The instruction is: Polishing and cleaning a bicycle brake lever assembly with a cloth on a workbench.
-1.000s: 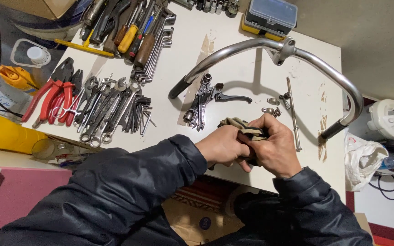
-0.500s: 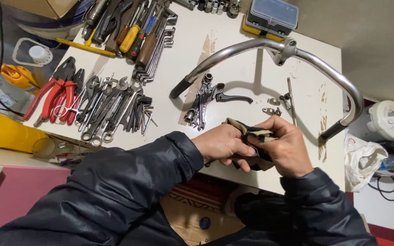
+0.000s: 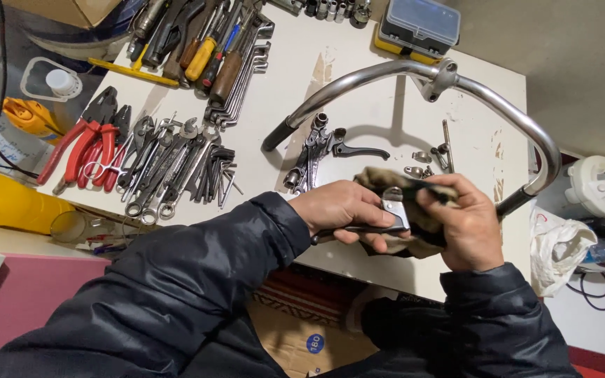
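Right over the near edge of the tabletop [image 3: 400,105], both hands share one part: the left hand [image 3: 341,210] is closed around the dark stem of a metal lever [image 3: 386,213], its long axis running left to right, while the right hand [image 3: 460,224] presses a grimy rag [image 3: 414,189] around the lever's bright end, just beside the left hand's fingers

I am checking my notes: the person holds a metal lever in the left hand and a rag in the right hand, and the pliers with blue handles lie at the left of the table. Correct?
Not quite. The head view shows the pliers have red handles, not blue. The left hand does hold the metal lever, the right hand the rag.
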